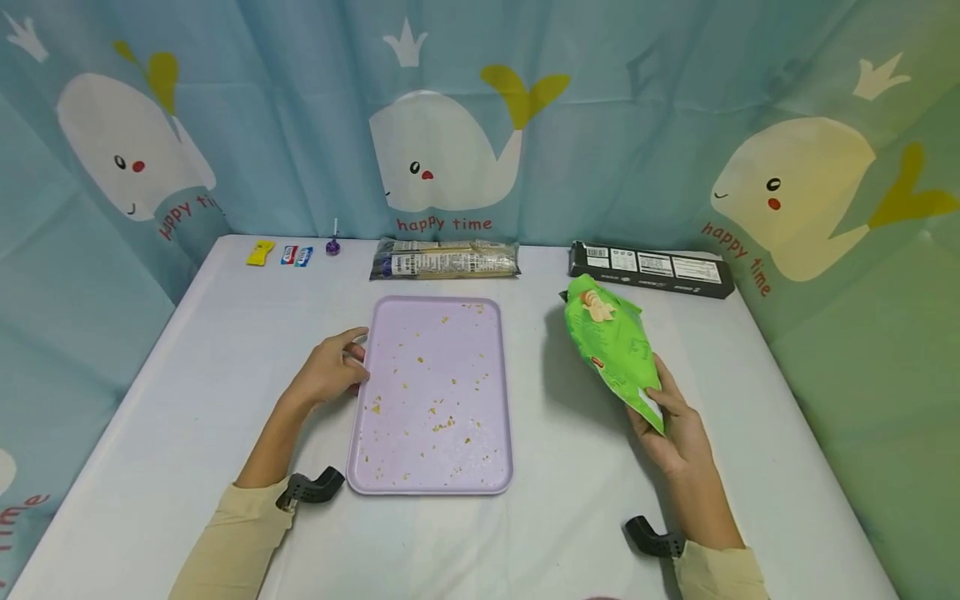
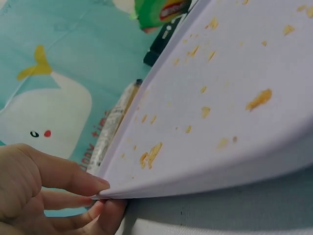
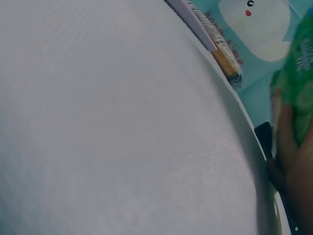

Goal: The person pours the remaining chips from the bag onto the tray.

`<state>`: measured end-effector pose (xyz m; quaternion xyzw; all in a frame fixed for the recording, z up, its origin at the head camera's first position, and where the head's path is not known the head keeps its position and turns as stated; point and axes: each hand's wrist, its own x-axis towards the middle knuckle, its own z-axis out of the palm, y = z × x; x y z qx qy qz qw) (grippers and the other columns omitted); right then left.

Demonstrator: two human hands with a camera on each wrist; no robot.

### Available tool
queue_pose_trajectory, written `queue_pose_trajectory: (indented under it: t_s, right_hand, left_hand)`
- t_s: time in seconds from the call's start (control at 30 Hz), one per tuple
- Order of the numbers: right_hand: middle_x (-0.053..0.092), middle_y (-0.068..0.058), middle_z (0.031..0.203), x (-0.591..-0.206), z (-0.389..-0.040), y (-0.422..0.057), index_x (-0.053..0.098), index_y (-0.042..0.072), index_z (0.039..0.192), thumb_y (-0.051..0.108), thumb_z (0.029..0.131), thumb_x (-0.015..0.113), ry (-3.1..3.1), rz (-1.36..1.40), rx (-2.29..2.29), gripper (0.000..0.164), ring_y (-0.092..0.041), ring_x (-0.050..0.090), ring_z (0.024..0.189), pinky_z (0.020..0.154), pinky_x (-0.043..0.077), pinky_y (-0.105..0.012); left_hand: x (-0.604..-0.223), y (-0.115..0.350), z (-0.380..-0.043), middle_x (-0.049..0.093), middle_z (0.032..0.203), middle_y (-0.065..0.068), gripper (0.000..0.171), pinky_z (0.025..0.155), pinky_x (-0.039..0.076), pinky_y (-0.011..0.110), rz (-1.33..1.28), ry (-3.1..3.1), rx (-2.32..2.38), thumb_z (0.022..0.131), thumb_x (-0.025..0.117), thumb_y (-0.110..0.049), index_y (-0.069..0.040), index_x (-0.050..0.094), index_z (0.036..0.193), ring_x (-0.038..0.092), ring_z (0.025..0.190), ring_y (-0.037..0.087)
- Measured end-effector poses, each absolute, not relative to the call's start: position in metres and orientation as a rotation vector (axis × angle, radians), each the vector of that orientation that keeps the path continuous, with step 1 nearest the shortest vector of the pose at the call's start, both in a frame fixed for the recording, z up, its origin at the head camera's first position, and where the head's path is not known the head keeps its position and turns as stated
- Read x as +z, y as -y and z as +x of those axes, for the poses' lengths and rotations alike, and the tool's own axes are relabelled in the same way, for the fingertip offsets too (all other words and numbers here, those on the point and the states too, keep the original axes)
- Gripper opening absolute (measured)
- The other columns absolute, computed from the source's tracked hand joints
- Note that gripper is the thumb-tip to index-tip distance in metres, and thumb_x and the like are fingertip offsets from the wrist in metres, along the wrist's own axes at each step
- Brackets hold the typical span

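A lilac tray [image 1: 431, 400] lies on the white table, with yellow-brown crumbs [image 2: 259, 99] scattered over it. My left hand [image 1: 330, 367] pinches the tray's left rim; the left wrist view shows fingertips above and below that edge. To the right, my right hand [image 1: 678, 425] grips the lower end of a bright green snack bag [image 1: 611, 337] and holds it tilted over the table. Whether the bag is opened or has anything inside cannot be told. In the right wrist view the green bag [image 3: 301, 63] and hand show only partly, at the right edge.
Along the back lie a yellow wrapped sweet [image 1: 260, 252], small red and blue packets [image 1: 297, 255], a purple lollipop [image 1: 333, 246], a clear packet of noodle-like sticks [image 1: 445, 260] and a long black box [image 1: 651, 269]. Behind them hangs a whale-print curtain [image 1: 300, 133].
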<state>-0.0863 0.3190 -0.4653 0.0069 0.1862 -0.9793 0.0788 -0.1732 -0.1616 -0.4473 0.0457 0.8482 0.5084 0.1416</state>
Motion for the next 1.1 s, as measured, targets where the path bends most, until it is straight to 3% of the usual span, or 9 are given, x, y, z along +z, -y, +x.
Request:
queue_pose_trajectory:
  t_s: [0.13, 0.23, 0.37, 0.63, 0.87, 1.1]
  right_hand:
    - [0.028, -0.012, 0.146, -0.467, -0.086, -0.321, 0.020, 0.021, 0.148, -0.001, 0.097, 0.012, -0.343, -0.100, -2.924, 0.056, -0.031, 0.005, 0.137, 0.084, 0.052, -0.037]
    - [0.024, -0.015, 0.146, -0.467, -0.086, -0.322, 0.019, 0.022, 0.148, 0.002, 0.096, 0.010, -0.270, -0.153, -2.915, 0.056, -0.030, -0.002, 0.137, 0.075, 0.055, -0.036]
    - [0.023, -0.016, 0.147, -0.463, -0.088, -0.321, 0.019, 0.021, 0.148, 0.003, 0.095, 0.014, -0.241, -0.211, -2.928, 0.056, -0.035, 0.014, 0.135, 0.073, 0.056, -0.037]
    - [0.022, -0.013, 0.149, -0.451, -0.096, -0.305, 0.017, 0.021, 0.148, 0.008, 0.099, 0.018, -0.272, -0.295, -2.891, 0.051, -0.043, 0.025, 0.130, 0.080, 0.053, -0.040]
    - [0.033, -0.009, 0.144, -0.448, -0.098, -0.282, 0.017, 0.022, 0.148, -0.005, 0.095, 0.017, -0.419, -0.219, -2.845, 0.060, -0.031, 0.044, 0.122, 0.090, 0.048, -0.040]
    - [0.038, -0.013, 0.140, -0.438, -0.097, -0.269, 0.012, 0.019, 0.149, -0.011, 0.094, 0.017, -0.805, -0.249, -2.741, 0.064, -0.031, 0.054, 0.112, 0.080, 0.053, -0.036]
  left_hand:
    - [-0.447, 0.160, -0.172, 0.052, 0.102, 0.019, 0.073, 0.055, 0.056, 0.033, 0.099, -2.458, 1.497, 0.071, 0.057, 0.007, -0.004, 0.037, 0.140, 0.059, 0.068, 0.023]
    - [-0.447, 0.155, -0.172, 0.053, 0.101, 0.017, 0.074, 0.053, 0.055, 0.034, 0.064, -2.452, 1.521, 0.070, 0.059, 0.007, -0.006, 0.038, 0.140, 0.060, 0.061, 0.023]
    - [-0.448, 0.147, -0.171, 0.055, 0.100, 0.015, 0.071, 0.053, 0.055, 0.034, 0.053, -2.454, 1.534, 0.072, 0.060, 0.005, -0.007, 0.040, 0.139, 0.062, 0.058, 0.022]
    - [-0.451, 0.143, -0.172, 0.057, 0.100, 0.013, 0.063, 0.055, 0.056, 0.031, 0.056, -2.485, 1.504, 0.076, 0.062, 0.001, -0.005, 0.044, 0.136, 0.063, 0.066, 0.019]
    - [-0.454, 0.141, -0.172, 0.058, 0.100, 0.011, 0.058, 0.055, 0.056, 0.030, 0.093, -2.513, 1.521, 0.078, 0.062, 0.002, -0.005, 0.048, 0.133, 0.063, 0.066, 0.019]
    - [-0.456, 0.143, -0.172, 0.058, 0.100, 0.010, 0.057, 0.057, 0.056, 0.030, 0.133, -2.500, 1.529, 0.079, 0.063, 0.001, -0.006, 0.048, 0.133, 0.064, 0.067, 0.020]
